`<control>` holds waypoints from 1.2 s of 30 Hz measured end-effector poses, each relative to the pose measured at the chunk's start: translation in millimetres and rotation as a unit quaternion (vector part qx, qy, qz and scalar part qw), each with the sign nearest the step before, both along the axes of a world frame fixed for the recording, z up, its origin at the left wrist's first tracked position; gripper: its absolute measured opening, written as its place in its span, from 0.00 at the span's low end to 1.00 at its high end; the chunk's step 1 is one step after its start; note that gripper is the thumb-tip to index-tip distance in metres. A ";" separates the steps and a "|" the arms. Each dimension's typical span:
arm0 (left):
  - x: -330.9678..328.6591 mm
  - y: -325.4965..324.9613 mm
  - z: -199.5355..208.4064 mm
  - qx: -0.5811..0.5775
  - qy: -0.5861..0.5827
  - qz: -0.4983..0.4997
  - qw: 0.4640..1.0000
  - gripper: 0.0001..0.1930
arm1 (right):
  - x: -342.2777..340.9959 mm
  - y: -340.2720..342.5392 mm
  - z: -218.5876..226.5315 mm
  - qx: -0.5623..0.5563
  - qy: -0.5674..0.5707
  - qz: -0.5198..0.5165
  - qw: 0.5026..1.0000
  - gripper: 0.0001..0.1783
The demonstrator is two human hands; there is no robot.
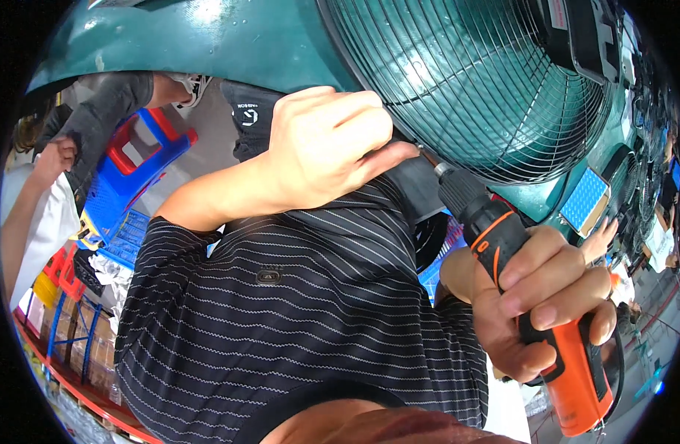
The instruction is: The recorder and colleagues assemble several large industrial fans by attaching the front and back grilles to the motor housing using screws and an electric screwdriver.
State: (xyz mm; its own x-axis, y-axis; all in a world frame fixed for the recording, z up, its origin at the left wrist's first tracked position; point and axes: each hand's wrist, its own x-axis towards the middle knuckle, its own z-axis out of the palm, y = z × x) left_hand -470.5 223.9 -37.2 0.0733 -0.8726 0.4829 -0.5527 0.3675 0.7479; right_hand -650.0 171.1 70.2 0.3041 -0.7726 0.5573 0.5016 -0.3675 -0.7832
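My right hand [543, 292] is wrapped round an orange and black electric screwdriver [577, 392]. Its black chuck and thin metal bit point up and left, toward my other hand. My left hand [329, 144] is closed, with thumb and forefinger pressed together close to the bit's tip. Something small and metallic seems to sit there, too small to name. Just beyond both hands, a round black wire fan guard [458, 89] rests on a green table [229, 44]. A black fan part [577, 37] stands over the guard's far right side.
A blue textured box [585, 200] lies on the table at right, near another person's hand [600, 238]. More black fan guards line the right side. On the left, a seated person [107, 103] is near a blue and red plastic stool [136, 155] and a blue crate [125, 238].
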 end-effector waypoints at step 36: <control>-7.3 1.1 -1.1 0.028 0.015 0.024 0.999 0.20 | 29.7 -11.2 6.9 -0.020 0.121 -0.002 0.992 0.26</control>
State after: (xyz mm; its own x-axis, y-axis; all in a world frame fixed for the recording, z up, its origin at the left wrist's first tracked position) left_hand -477.8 225.0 -38.3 0.1290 -0.8932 0.4308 -0.5456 0.2988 0.7830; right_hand -620.3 159.9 77.2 0.4307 -0.7525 0.4982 0.2987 -0.4020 -0.8655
